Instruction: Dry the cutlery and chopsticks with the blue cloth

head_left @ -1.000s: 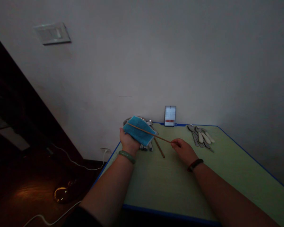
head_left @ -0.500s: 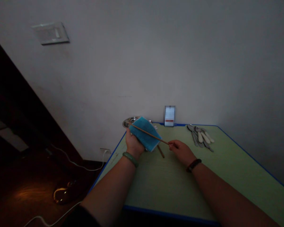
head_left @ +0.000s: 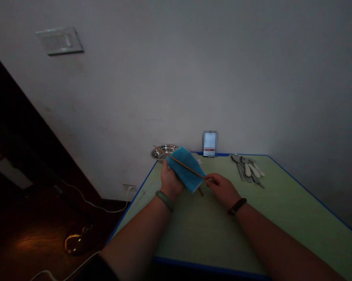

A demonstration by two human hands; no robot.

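Observation:
My left hand [head_left: 171, 181] lies palm up and holds a folded blue cloth [head_left: 187, 175] against its fingers. My right hand [head_left: 222, 189] pinches the end of a thin wooden chopstick [head_left: 187, 167], whose length lies across the top of the cloth. Its far tip reaches past the cloth toward a steel dish [head_left: 164, 151]. Below the cloth, the end of a second wooden chopstick [head_left: 201, 191] rests on the table, and the cloth hides the rest of it.
The green table [head_left: 199, 234] has a blue edge and stands against a white wall. Several spoons and other cutlery [head_left: 247, 169] lie at its back right. A blurred card [head_left: 210, 143] stands at the back edge. Left of the table, a white cable [head_left: 96, 207] runs along the dark floor.
My left hand and the cloth have moved right, closer to my right hand. The cloth now covers more of the table items beneath it, and the chopstick still lies across it.

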